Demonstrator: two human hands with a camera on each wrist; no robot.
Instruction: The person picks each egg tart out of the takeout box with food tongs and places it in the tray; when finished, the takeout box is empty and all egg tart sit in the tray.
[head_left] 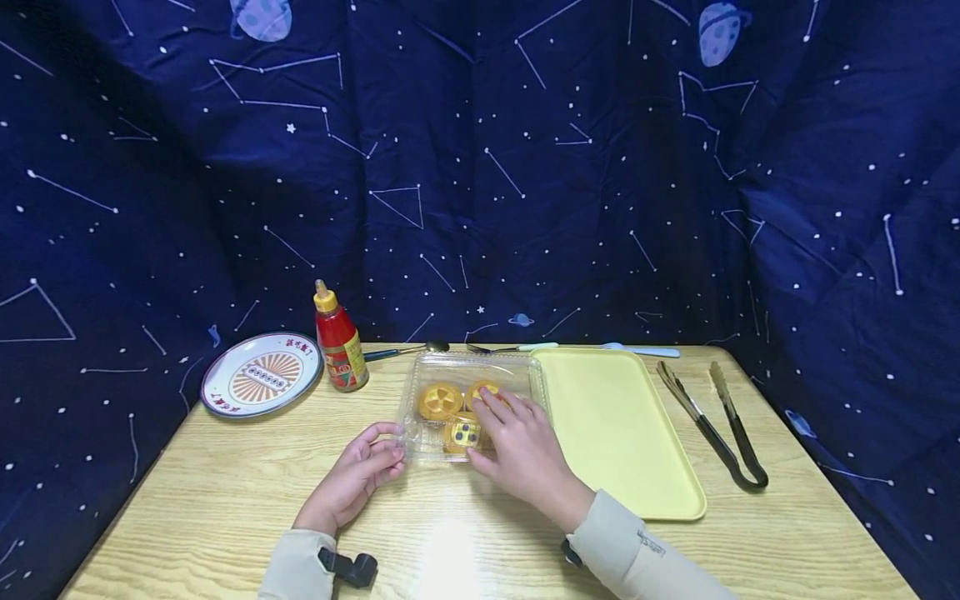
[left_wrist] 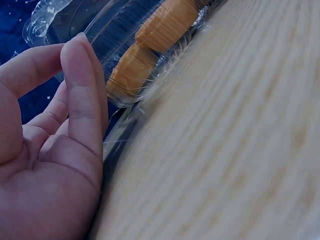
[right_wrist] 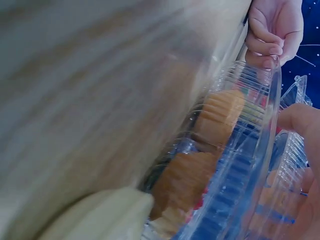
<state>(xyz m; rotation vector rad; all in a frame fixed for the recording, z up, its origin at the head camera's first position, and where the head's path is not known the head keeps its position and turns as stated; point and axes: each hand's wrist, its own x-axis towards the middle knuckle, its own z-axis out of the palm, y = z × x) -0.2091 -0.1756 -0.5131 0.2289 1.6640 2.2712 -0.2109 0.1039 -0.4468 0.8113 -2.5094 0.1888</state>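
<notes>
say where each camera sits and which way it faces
Head: on the head, facing forward and down at the clear container on the table; left grip, right grip and sleeves show.
Left wrist: on that wrist, facing the container's side; just the left grip shows.
Right wrist: on that wrist, facing along the container; left grip and part of right grip show.
Both wrist views share: container, pastries, left grip.

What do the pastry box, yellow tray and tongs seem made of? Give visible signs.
Pastry box: glossy clear plastic; see-through, ribbed, glinting. Yellow tray: probably plastic, fairly matt; even colour, raised rim. Tongs: likely metal ends, from their sheen; black handle, perhaps plastic-coated.
</notes>
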